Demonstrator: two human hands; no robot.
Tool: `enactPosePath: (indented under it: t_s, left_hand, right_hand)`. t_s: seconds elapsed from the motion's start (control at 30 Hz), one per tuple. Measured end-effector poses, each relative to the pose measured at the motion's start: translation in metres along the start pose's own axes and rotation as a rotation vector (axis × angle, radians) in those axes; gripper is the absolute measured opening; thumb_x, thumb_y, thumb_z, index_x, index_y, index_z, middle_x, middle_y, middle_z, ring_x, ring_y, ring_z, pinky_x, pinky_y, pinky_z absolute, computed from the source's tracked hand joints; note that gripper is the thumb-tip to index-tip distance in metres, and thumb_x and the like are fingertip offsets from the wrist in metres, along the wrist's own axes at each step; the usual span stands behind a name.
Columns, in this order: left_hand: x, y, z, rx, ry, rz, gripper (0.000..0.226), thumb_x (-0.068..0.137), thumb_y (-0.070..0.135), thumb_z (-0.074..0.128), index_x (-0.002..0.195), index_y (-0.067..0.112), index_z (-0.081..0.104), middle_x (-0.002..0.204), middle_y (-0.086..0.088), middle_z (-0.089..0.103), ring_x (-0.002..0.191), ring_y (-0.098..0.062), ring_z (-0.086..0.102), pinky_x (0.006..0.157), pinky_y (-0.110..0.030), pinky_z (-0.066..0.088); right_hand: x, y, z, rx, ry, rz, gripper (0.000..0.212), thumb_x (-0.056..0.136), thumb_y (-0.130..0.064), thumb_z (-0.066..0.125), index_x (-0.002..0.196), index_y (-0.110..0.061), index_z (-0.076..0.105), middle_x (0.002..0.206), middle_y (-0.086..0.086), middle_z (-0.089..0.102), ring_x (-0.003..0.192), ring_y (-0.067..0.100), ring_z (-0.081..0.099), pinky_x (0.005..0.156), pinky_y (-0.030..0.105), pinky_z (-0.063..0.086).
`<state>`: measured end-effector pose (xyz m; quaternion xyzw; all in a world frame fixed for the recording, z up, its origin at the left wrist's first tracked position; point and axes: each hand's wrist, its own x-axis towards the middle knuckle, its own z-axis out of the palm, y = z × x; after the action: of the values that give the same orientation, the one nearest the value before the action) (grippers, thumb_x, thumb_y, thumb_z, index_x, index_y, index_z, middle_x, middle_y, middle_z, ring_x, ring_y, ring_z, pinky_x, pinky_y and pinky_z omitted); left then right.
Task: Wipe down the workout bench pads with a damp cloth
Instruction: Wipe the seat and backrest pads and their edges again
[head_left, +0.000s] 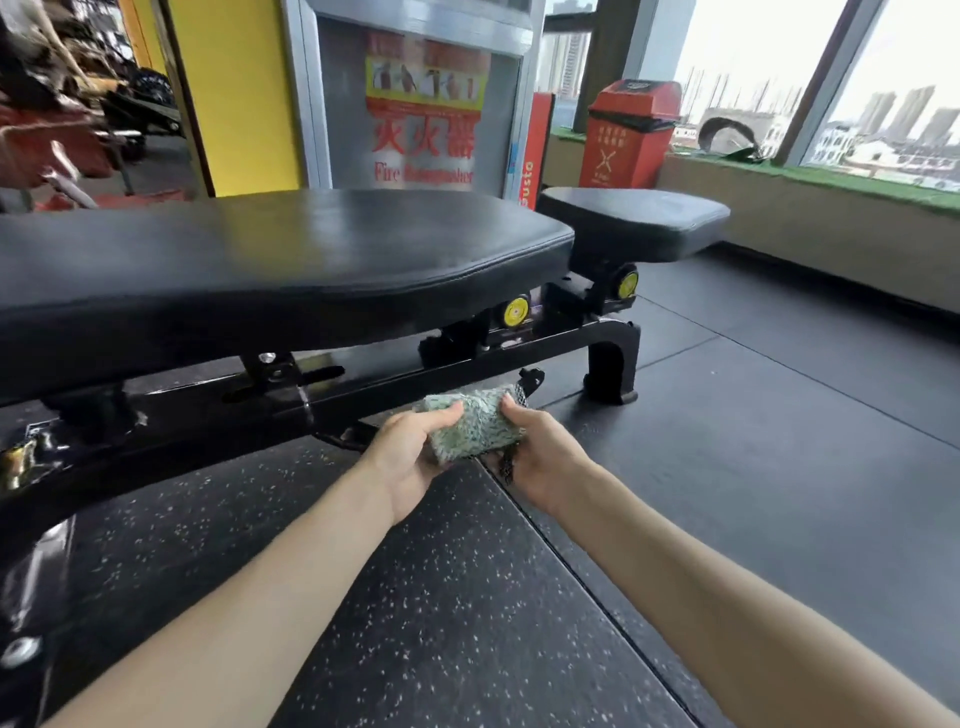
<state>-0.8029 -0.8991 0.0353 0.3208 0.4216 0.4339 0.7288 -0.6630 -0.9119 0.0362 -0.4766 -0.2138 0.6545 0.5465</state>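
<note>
**Cloth held in both hands, off the pads**

Left thumb lies across the top of the cloth (472, 423), fingers curled beneath it and clamped on its left end. Right thumb presses the upper right corner, with the other fingers wrapped behind; how far they close underneath is hidden. Left hand (415, 460) and right hand (543, 460) hold the cloth between them, palms turned inward.

Cloth is folded to a thick block, green-white speckled, with a dark braided cord (507, 467) hanging at the right-hand side. It is held in the air in front of the bench frame (467, 358), below pad level, touching neither pad.

Long pad (270, 260) spans left to centre; seat pad (634, 221) sits just beside its right end. Beyond — red bin (631, 137), extinguisher cabinet (415, 114). Speckled floor (441, 597) lies under the forearms.
</note>
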Motion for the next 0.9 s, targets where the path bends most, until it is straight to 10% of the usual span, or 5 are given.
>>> enactPosePath:
  t_s: [0.13, 0.2, 0.53, 0.67, 0.9]
  left_hand:
    - [0.01, -0.02, 0.038, -0.002, 0.127, 0.023, 0.012, 0.084, 0.007, 0.066, 0.096, 0.006, 0.066, 0.078, -0.007, 0.073, 0.062, -0.016, 0.069, 0.052, -0.023, 0.053]
    - [0.019, -0.029, 0.05, 0.017, 0.214, 0.041, 0.026, 0.08, 0.007, 0.072, 0.105, 0.009, 0.063, 0.085, -0.006, 0.072, 0.071, -0.019, 0.068, 0.067, -0.03, 0.057]
    - [0.032, -0.007, 0.089, 0.628, 0.21, 0.358, 0.011, 0.086, 0.007, 0.064, 0.094, 0.015, 0.066, 0.094, -0.007, 0.067, 0.086, -0.018, 0.064, 0.068, -0.023, 0.051]
    - [0.043, 0.0, 0.095, 0.838, 0.324, 0.377, 0.04, 0.079, 0.034, 0.075, 0.111, 0.021, 0.055, 0.115, -0.004, 0.042, 0.106, -0.018, 0.047, 0.086, -0.027, 0.042]
    - [0.032, 0.035, 0.118, 0.963, 0.029, 0.562, 0.037, 0.073, 0.018, 0.081, 0.105, 0.016, 0.061, 0.092, 0.003, 0.067, 0.087, -0.013, 0.064, 0.082, -0.027, 0.052]
  right_hand:
    - [0.015, -0.004, -0.027, -0.32, 0.393, -0.165, 0.028, 0.084, -0.013, 0.069, 0.106, -0.02, 0.054, 0.111, 0.007, 0.06, 0.098, 0.023, 0.061, 0.083, 0.04, 0.054]
    - [0.015, -0.009, -0.036, -0.368, 0.461, -0.264, 0.018, 0.082, -0.019, 0.07, 0.098, -0.022, 0.061, 0.108, 0.006, 0.065, 0.099, 0.022, 0.063, 0.092, 0.041, 0.052]
    - [0.022, -0.021, -0.033, 0.046, 0.137, -0.166, 0.028, 0.088, -0.016, 0.067, 0.114, -0.004, 0.065, 0.105, 0.018, 0.07, 0.098, 0.034, 0.067, 0.091, 0.046, 0.053]
    - [0.018, -0.035, -0.037, 0.15, 0.099, -0.219, 0.007, 0.093, -0.015, 0.061, 0.091, -0.012, 0.066, 0.087, 0.006, 0.068, 0.073, 0.015, 0.064, 0.062, 0.022, 0.052]
    - [0.01, -0.069, -0.029, 0.323, -0.033, -0.241, 0.014, 0.095, -0.021, 0.056, 0.094, -0.011, 0.066, 0.075, 0.004, 0.07, 0.059, 0.013, 0.066, 0.056, 0.023, 0.054]
